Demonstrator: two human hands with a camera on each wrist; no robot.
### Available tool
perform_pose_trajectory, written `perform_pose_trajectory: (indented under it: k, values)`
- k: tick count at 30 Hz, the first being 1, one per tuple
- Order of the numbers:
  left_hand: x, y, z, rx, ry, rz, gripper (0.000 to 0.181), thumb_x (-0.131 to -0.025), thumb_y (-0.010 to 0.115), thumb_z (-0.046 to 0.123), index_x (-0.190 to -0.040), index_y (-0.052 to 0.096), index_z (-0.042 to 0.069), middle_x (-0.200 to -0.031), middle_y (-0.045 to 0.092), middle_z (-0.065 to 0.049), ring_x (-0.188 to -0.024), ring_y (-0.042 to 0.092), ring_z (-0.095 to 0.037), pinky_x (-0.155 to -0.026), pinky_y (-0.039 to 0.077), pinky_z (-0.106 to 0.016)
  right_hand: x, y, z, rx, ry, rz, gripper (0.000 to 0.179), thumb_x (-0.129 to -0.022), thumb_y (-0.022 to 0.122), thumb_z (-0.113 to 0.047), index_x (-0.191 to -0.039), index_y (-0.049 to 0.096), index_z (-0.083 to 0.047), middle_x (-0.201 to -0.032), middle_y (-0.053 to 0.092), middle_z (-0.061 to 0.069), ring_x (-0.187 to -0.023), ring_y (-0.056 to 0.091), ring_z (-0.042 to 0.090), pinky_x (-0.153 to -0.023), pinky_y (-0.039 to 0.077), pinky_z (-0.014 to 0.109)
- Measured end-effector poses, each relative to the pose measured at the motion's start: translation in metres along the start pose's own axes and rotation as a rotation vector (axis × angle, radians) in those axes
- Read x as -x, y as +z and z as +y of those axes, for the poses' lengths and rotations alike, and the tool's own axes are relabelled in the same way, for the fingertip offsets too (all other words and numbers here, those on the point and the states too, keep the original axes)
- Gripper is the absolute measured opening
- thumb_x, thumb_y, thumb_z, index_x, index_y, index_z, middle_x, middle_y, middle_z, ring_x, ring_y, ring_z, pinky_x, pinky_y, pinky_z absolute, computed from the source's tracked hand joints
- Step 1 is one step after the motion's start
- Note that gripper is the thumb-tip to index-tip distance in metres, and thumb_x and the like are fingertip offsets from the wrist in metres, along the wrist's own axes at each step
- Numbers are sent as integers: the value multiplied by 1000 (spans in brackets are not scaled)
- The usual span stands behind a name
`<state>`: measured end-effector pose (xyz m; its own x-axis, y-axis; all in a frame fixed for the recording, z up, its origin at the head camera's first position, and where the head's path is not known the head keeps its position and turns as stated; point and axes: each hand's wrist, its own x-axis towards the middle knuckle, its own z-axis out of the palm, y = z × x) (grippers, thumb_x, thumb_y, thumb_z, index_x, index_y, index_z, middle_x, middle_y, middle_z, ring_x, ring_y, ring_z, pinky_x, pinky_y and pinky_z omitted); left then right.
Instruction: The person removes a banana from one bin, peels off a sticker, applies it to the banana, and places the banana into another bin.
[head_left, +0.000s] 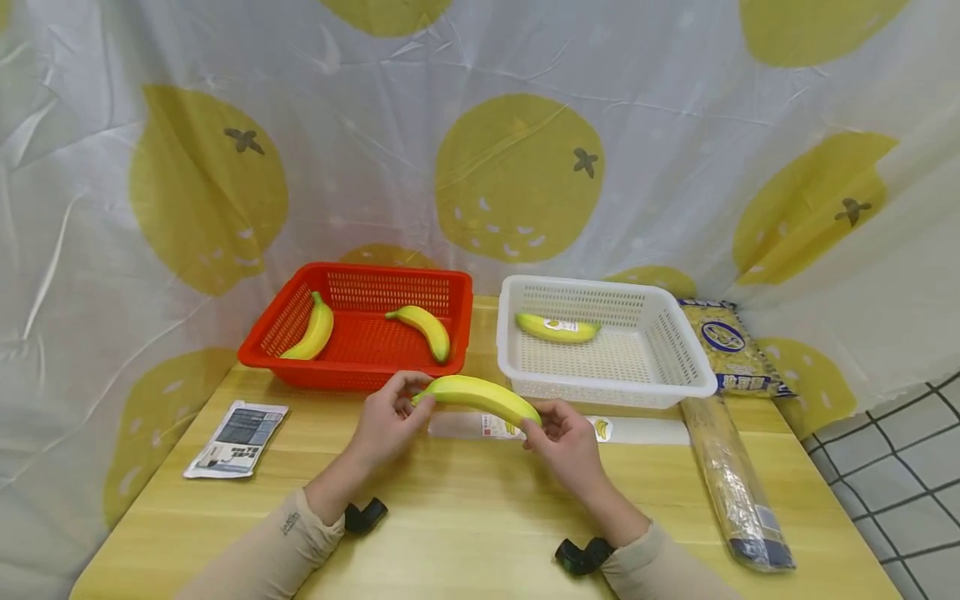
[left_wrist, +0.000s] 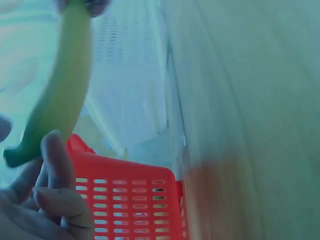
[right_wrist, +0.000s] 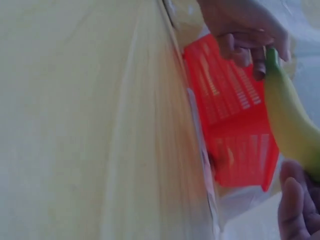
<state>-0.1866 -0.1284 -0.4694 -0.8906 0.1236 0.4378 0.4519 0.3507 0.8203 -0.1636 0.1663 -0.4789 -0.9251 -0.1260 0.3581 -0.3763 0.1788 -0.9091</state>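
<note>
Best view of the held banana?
Head: the banana sits wholly within frame between left hand and right hand, sharp, only its ends partly covered. Left wrist: close but blurry, reaching the top edge. Right wrist: stem end and middle, but the right edge cuts it.

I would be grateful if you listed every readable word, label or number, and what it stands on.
No text reads clearly.
White packet: print too small.
Yellow bag: lettering too small.
Long clear package: label too blurred.
White strip: banana picture, tiny unreadable print.
Sticker on the banana in the white basket: too small.
Left sleeve: dark mark, illegible.
Held banana: no lettering visible.
</note>
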Motion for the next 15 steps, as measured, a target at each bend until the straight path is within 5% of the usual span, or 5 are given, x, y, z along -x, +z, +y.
perform_pose_trajectory:
  k: [7,15]
  values:
    - [8,1,-23,-162,122,-157,31,-91,77,15,-120,69,16,-92,70,8,-70,55,-3,-58,47,-22,9,-7,7,70,64,-99,20,-88,78,-3,-103,66,2,-87,74,14,-68,70,12,-64,59,26]
    - [7,-3,-37,-364,268,-341,33,-88,79,28,-119,69,21,-77,58,15,-63,50,1,-58,43,-18,6,-13,11,158,163,-269,22,-87,78,-7,-102,63,-6,-85,70,5,-69,65,12,-62,54,24]
